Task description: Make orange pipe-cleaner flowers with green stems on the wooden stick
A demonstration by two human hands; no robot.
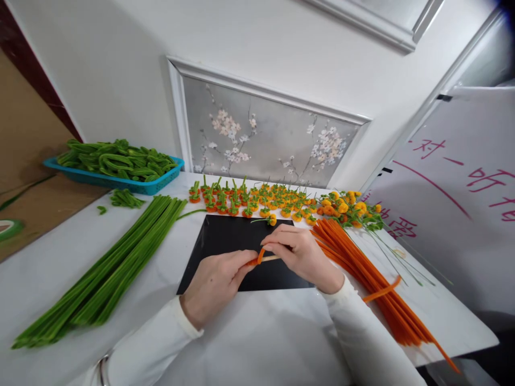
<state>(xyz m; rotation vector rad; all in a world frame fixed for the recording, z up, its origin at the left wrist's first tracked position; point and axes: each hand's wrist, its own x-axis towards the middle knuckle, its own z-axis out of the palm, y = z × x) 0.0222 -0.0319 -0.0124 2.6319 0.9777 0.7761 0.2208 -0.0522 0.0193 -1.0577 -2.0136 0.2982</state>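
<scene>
Above a black mat (209, 241), my two hands meet at a thin wooden stick (270, 258) with an orange pipe cleaner (261, 256) bent around it. My left hand (217, 279) is closed, pinching the pipe cleaner and the stick's left end, which its fingers mostly hide. My right hand (301, 252) pinches the upright end of the same pipe cleaner between thumb and fingers. Just beyond the right hand, a small yellow pipe-cleaner piece with a green top (272, 220) lies at the mat's far edge.
Long green pipe cleaners (116, 262) lie at left, orange ones (362, 273) at right. Behind the mat stand rows of small orange and yellow pieces (233, 206). A blue basket (161, 185) holds green loops. Yellow pompom flowers (341, 208) are heaped at back right. Green tape (10, 229) sits far left.
</scene>
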